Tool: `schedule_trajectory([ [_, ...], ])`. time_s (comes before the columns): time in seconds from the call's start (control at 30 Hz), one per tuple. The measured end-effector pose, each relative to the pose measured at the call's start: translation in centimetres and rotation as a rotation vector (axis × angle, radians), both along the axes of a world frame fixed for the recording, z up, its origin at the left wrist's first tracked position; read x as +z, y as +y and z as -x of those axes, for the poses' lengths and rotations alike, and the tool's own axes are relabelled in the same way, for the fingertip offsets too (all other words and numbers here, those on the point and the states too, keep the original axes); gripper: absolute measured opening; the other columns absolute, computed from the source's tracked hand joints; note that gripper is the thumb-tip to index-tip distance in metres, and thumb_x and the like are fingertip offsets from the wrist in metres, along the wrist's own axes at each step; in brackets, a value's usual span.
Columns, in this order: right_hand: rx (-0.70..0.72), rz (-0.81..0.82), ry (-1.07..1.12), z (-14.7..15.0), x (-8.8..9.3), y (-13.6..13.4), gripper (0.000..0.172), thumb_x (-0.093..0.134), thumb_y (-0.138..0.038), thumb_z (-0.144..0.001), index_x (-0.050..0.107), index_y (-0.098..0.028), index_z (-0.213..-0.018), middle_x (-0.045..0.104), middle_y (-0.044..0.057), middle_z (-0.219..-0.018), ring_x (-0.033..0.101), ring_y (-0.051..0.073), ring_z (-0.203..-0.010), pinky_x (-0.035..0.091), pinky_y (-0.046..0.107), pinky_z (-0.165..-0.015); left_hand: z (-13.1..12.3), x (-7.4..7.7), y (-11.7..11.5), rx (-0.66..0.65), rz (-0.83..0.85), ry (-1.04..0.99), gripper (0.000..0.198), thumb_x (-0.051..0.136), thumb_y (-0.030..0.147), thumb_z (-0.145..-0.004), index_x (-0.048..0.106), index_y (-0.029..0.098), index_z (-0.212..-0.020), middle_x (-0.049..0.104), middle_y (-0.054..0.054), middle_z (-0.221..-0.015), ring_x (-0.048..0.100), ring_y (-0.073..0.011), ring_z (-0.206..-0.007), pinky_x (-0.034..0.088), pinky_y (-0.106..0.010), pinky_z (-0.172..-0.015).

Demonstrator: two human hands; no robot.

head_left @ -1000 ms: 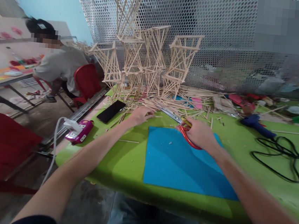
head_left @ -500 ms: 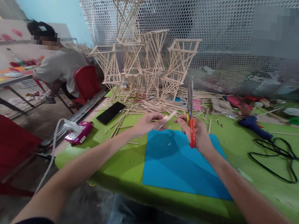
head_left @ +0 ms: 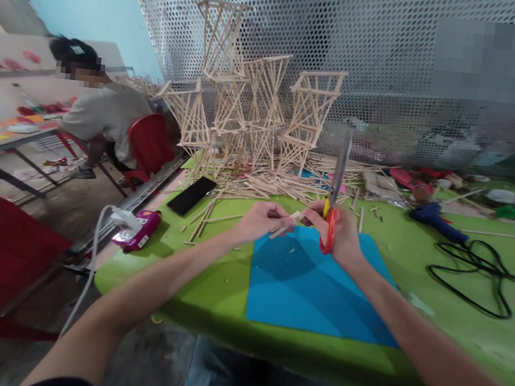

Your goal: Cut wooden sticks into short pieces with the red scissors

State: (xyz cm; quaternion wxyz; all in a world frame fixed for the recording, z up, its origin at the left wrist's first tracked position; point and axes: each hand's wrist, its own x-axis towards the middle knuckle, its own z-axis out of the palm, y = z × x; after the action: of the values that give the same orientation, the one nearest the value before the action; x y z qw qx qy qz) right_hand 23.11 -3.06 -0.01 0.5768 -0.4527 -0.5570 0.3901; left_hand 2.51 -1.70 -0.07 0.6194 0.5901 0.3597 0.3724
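My left hand [head_left: 260, 220] is closed on a thin wooden stick [head_left: 287, 226], holding it above the far edge of a blue sheet [head_left: 312, 289]. My right hand [head_left: 338, 230] grips red-handled scissors [head_left: 334, 191] with the blades pointing up; its fingers also touch the stick's right end. Both hands meet over the green table [head_left: 213, 274]. Behind them lies a pile of loose sticks [head_left: 276, 186] and several stick-built lattice towers [head_left: 252, 104].
A black phone [head_left: 191, 195] and a pink power strip [head_left: 138, 231] lie at the table's left. A blue glue gun [head_left: 437, 219] and a black cable [head_left: 477, 275] are at the right. Another person [head_left: 104, 111] sits on a red chair at the far left. Perforated metal wall behind.
My left hand picked a stick from the pile and drew it back over the blue sheet. My right hand lifted the scissors from lying flat to blades-up and came to the stick.
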Motion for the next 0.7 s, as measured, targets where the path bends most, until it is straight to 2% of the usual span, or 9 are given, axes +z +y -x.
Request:
schedule_trajectory([
  [0.17,0.018,-0.028,-0.024,0.3,0.2,-0.5,0.036,0.091,-0.052,-0.075,0.071,-0.023,-0.075,0.071,0.002,-0.073,0.07,0.019,-0.068,0.063,0.034,-0.071,-0.4,-0.2,-0.3,0.023,0.09,-0.064,0.058,0.1,0.047,-0.065,0.057,0.013,-0.085,0.078,-0.007,-0.082,0.081,-0.0227,-0.082,0.068,-0.035,-0.073],
  [0.27,0.022,-0.028,0.001,0.2,0.1,-0.5,0.034,0.091,-0.051,-0.075,0.072,-0.023,-0.077,0.074,0.003,-0.076,0.072,0.02,-0.071,0.065,0.036,-0.076,-0.5,-0.6,-0.2,0.009,0.107,-0.117,0.062,0.101,0.047,-0.065,0.058,0.015,-0.096,0.079,-0.008,-0.088,0.081,-0.0226,-0.08,0.068,-0.037,-0.076],
  [0.33,0.016,-0.016,0.025,0.2,0.0,-0.5,0.034,0.092,-0.051,-0.074,0.073,-0.022,-0.079,0.075,0.003,-0.077,0.073,0.02,-0.072,0.065,0.036,-0.077,-0.5,-0.8,-0.1,-0.008,0.076,-0.117,0.061,0.097,0.05,-0.071,0.061,0.015,-0.105,0.08,-0.01,-0.096,0.081,-0.022,-0.082,0.067,-0.037,-0.079],
  [0.43,0.021,0.012,0.072,0.2,-0.2,-0.4,0.037,0.094,-0.05,-0.071,0.074,-0.022,-0.083,0.076,0.003,-0.079,0.075,0.021,-0.072,0.066,0.038,-0.076,-0.4,-0.8,0.0,-0.032,-0.06,-0.034,0.052,0.084,0.057,-0.086,0.068,0.013,-0.111,0.079,-0.01,-0.1,0.079,-0.0185,-0.082,0.065,-0.033,-0.08],
  [0.53,0.02,0.053,0.119,0.3,-0.4,-0.4,0.042,0.097,-0.05,-0.067,0.075,-0.023,-0.09,0.077,0.003,-0.08,0.076,0.022,-0.069,0.066,0.039,-0.072,-0.2,-0.3,-0.1,0.01,-0.302,0.173,0.046,0.066,0.058,-0.1,0.072,0.013,-0.108,0.076,-0.007,-0.09,0.07,-0.0136,-0.072,0.056,-0.026,-0.069],
  [0.6,0.029,0.073,0.122,0.4,-0.3,-0.6,0.046,0.098,-0.051,-0.065,0.075,-0.023,-0.094,0.077,0.003,-0.08,0.075,0.022,-0.067,0.066,0.039,-0.071,-0.1,0.1,-0.3,0.062,-0.429,0.293,0.045,0.06,0.055,-0.104,0.074,0.013,-0.104,0.074,-0.005,-0.085,0.065,-0.013,-0.07,0.049,-0.024,-0.065],
  [0.7,0.071,0.069,0.089,0.4,0.2,-0.8,0.046,0.097,-0.054,-0.065,0.074,-0.023,-0.09,0.077,0.002,-0.078,0.075,0.021,-0.067,0.065,0.038,-0.069,0.0,0.6,-0.5,0.084,-0.488,0.334,0.042,0.06,0.052,-0.104,0.074,0.013,-0.1,0.073,-0.004,-0.085,0.063,-0.0138,-0.073,0.046,-0.025,-0.066],
])
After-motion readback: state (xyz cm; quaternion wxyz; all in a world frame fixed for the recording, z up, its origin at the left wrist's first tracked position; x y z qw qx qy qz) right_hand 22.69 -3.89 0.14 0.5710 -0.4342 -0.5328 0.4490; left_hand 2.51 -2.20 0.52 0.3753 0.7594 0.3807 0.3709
